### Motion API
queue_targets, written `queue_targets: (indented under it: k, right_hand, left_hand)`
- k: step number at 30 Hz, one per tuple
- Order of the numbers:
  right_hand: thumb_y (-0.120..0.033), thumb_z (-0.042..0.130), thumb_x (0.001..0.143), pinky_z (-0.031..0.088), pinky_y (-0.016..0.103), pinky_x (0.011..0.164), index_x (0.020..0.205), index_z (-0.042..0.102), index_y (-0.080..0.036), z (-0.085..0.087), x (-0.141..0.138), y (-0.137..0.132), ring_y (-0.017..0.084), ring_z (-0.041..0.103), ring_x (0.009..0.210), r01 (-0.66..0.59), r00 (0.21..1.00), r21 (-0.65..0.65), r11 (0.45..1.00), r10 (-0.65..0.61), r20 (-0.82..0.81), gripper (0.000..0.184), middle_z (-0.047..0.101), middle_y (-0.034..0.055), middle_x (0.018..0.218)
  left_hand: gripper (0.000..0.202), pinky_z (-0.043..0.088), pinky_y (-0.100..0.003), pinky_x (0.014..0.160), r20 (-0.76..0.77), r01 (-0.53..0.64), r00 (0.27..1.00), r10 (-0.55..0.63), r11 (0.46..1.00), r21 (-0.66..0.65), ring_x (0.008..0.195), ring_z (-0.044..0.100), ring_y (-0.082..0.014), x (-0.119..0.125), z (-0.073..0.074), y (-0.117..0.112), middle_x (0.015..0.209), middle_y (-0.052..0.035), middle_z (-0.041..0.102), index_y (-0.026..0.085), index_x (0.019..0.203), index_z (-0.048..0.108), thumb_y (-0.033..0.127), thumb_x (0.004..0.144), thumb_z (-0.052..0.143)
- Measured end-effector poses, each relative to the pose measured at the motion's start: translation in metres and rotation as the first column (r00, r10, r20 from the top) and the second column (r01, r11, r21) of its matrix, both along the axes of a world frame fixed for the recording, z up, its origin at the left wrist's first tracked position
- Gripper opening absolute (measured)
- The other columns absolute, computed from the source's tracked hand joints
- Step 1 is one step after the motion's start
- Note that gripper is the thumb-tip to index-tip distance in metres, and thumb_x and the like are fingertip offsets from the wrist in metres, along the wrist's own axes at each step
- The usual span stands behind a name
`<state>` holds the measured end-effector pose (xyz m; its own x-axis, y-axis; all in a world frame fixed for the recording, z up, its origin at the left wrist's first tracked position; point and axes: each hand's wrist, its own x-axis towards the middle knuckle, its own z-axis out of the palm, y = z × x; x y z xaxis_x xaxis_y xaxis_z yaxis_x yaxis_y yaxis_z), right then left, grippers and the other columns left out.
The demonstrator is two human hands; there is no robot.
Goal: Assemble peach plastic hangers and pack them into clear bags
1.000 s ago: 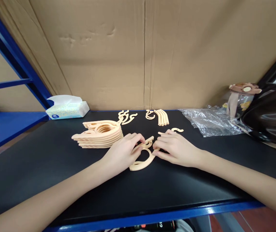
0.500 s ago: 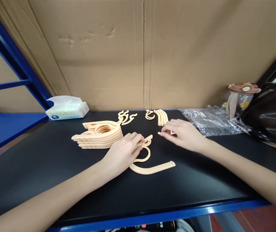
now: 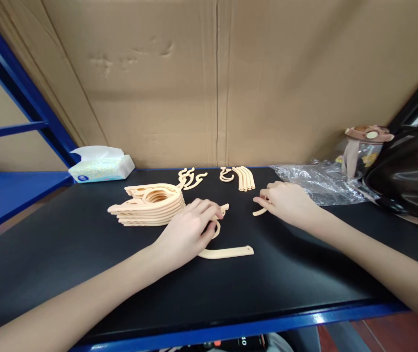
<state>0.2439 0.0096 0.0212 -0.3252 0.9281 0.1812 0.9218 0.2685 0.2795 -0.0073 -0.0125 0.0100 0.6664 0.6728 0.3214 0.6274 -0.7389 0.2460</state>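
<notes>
My left hand (image 3: 188,232) rests on a peach plastic hanger part (image 3: 227,252) lying on the black table (image 3: 84,274), fingers curled over its looped end. My right hand (image 3: 285,203) is closed on a small curved peach piece (image 3: 259,212) that pokes out under its fingers, just off the table. A stack of finished peach hangers (image 3: 150,203) lies left of my left hand.
Loose hook pieces (image 3: 192,178) and curved arm pieces (image 3: 243,177) lie near the cardboard wall. A tissue pack (image 3: 100,164) sits at the back left. Crumpled clear plastic (image 3: 315,183), a lidded bottle (image 3: 364,146) and a dark bag (image 3: 410,171) crowd the right.
My right hand left the hanger part, reached back right and picked up a small curved piece. The hanger's long arm swung open on the table. My left hand stayed on the loop.
</notes>
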Motion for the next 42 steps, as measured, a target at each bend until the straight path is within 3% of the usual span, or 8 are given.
queue_targets:
  k: [5,9,12,19,25,32,37,42]
  right_hand:
    - [-0.027,0.051,0.090,0.034,0.028,0.059,0.064,0.060,-0.017,0.001,-0.002,-0.002,0.021,0.061,0.076,-0.046,0.993,-0.049,0.998,0.040,-0.110,0.029,0.066,0.0062,0.076]
    - [-0.018,0.054,0.085,0.037,0.025,0.061,0.079,0.057,-0.019,0.003,-0.003,-0.003,0.016,0.060,0.073,-0.098,0.977,-0.084,0.992,0.079,-0.199,0.007,0.066,0.0009,0.079]
    - [-0.011,0.054,0.081,0.037,0.025,0.063,0.084,0.054,-0.020,0.007,-0.003,-0.005,0.016,0.059,0.075,-0.180,0.942,-0.126,0.976,0.134,-0.309,0.010,0.065,-0.0005,0.079]
    - [-0.005,0.048,0.080,0.038,0.029,0.073,0.083,0.055,-0.020,0.005,-0.002,-0.007,0.017,0.058,0.079,-0.339,0.879,-0.144,0.930,0.259,-0.402,0.017,0.065,0.0008,0.084]
    - [-0.029,0.059,0.083,0.041,0.029,0.068,0.087,0.060,-0.020,-0.008,-0.002,0.002,0.018,0.060,0.077,-0.321,0.808,-0.179,0.930,0.170,-0.564,0.009,0.067,0.0003,0.080]
    - [-0.016,0.050,0.082,0.041,0.028,0.065,0.086,0.066,-0.019,-0.012,-0.006,0.001,0.015,0.058,0.069,-0.293,0.795,-0.099,0.951,0.184,-0.579,0.017,0.063,0.0015,0.079]
    - [-0.019,0.036,0.093,0.041,0.028,0.070,0.088,0.056,-0.019,-0.010,-0.012,-0.008,0.015,0.056,0.075,-0.401,0.713,-0.025,0.916,0.294,-0.636,0.021,0.058,0.0035,0.088]
    - [-0.026,0.037,0.094,0.036,0.025,0.056,0.091,0.047,-0.022,-0.009,-0.016,-0.013,0.012,0.049,0.057,-0.405,0.680,-0.147,0.902,0.190,-0.709,0.012,0.057,-0.0030,0.071]
  left_hand:
    - [0.005,0.039,-0.038,0.100,0.031,0.214,0.977,-0.212,0.969,-0.120,0.128,0.039,-0.0234,0.003,0.004,-0.008,0.125,-0.0041,0.054,0.022,0.088,0.053,0.020,0.085,0.056]
    - [0.017,0.024,-0.049,0.111,-0.032,0.254,0.964,-0.263,0.952,-0.168,0.136,0.030,-0.0278,0.002,0.005,-0.008,0.135,-0.0059,0.048,0.022,0.088,0.051,0.022,0.077,0.064]
    - [0.021,0.012,-0.056,0.114,-0.080,0.249,0.960,-0.268,0.950,-0.190,0.139,0.024,-0.0296,0.001,0.005,-0.006,0.138,-0.0073,0.045,0.022,0.089,0.050,0.024,0.076,0.066]
    - [0.006,0.032,-0.047,0.107,-0.049,0.221,0.970,-0.240,0.943,-0.249,0.139,0.027,-0.0270,0.000,0.004,-0.003,0.139,-0.0107,0.043,0.021,0.084,0.050,0.022,0.090,0.051]
    - [0.007,0.035,-0.042,0.106,-0.029,0.173,0.982,-0.184,0.959,-0.226,0.138,0.028,-0.0235,-0.001,0.000,0.000,0.139,-0.0126,0.042,0.020,0.089,0.048,0.022,0.094,0.044]
    - [0.014,0.037,-0.042,0.105,-0.016,0.161,0.986,-0.167,0.968,-0.192,0.137,0.029,-0.0230,0.002,0.002,0.000,0.131,-0.0128,0.048,0.021,0.087,0.045,0.025,0.098,0.036]
    - [0.015,0.038,-0.041,0.104,0.008,0.156,0.987,-0.157,0.968,-0.196,0.136,0.031,-0.0225,0.002,0.001,0.000,0.128,-0.0131,0.050,0.021,0.085,0.042,0.025,0.099,0.036]
    - [0.016,0.039,-0.044,0.103,0.063,0.156,0.987,-0.146,0.963,-0.221,0.135,0.033,-0.0244,0.001,0.000,0.002,0.128,-0.0117,0.049,0.022,0.084,0.041,0.026,0.098,0.036]
